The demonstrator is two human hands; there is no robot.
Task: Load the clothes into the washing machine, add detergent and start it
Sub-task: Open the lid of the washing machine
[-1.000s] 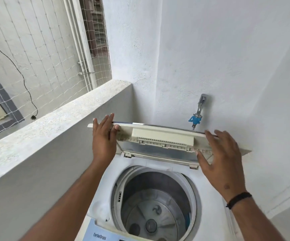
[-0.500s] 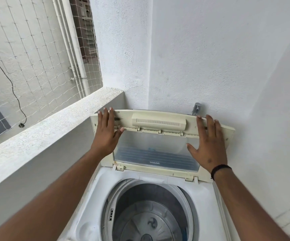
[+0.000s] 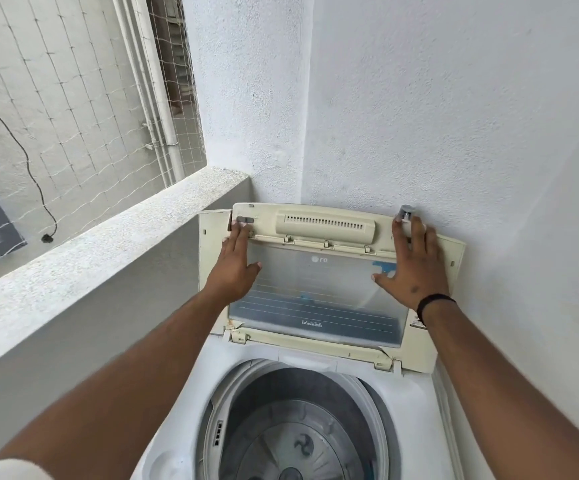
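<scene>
Cream lid upright against wall, hands flat, left, right

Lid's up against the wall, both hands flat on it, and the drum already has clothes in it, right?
Not quite. The head view shows the drum empty, with no clothes in it. The rest holds: the lid is up, and the left hand and right hand lie flat on it.

I'm seeing yellowed matt plastic framing the lid, its window translucent and smooth. At six o'clock the drum is showing dull grey metal. At twelve o'clock the wall is looking rough, painted plaster.
</scene>
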